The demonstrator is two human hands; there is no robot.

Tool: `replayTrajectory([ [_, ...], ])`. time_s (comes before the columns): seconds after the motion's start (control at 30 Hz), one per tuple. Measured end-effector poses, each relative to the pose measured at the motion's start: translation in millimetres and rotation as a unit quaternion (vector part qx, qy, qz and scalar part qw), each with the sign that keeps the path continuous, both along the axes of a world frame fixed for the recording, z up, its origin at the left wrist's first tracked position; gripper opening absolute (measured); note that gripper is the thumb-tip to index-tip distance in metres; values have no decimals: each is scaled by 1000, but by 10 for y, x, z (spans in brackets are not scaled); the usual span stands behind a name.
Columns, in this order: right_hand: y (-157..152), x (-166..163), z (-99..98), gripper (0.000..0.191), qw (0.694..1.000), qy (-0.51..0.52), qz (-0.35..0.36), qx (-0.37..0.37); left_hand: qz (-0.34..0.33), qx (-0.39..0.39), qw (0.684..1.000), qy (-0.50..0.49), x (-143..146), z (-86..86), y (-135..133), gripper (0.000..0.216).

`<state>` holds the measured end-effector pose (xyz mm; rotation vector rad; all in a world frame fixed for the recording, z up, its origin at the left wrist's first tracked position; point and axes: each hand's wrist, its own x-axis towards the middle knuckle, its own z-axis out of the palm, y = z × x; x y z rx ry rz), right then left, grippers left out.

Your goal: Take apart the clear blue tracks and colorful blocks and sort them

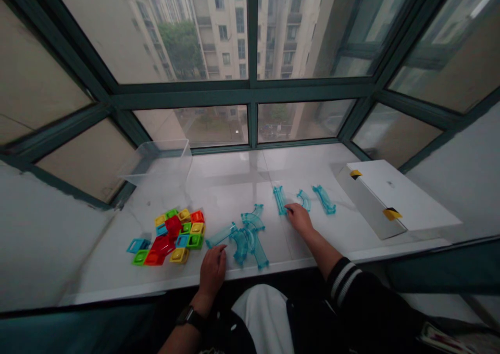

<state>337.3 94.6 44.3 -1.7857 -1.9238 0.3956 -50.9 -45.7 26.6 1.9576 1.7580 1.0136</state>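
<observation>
My right hand (300, 218) has its fingers closed on the lower end of a straight translucent blue track piece (279, 198), which lies on the white sill. Close to the front edge rests my left hand (213, 268), loosely curled, fingertips slightly apart, beside the end of another straight blue track piece (222, 234). Between the hands lies a cluster of curved and straight blue track pieces (241, 244). Further right are a small curved track piece (304, 200) and a wider blue track piece (324, 200).
Left of my left hand sits a pile of red, yellow, green and blue plastic blocks (167, 242). A clear plastic bin (158, 161) stands behind it by the window. A white box (398, 198) with yellow-black tabs is at the right. The sill's front edge (281, 266) runs near my body.
</observation>
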Motion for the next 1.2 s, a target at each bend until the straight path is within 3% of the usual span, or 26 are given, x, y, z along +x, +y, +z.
replayTrajectory([
  [0.67, 48, 42, -111, 27, 1000, -4, 11, 14, -15, 9, 1000, 26, 14, -11, -2, 27],
  [1.2, 32, 18, -84, 26, 999, 23, 19, 13, -33, 14, 998, 49, 20, 2, 2, 28],
])
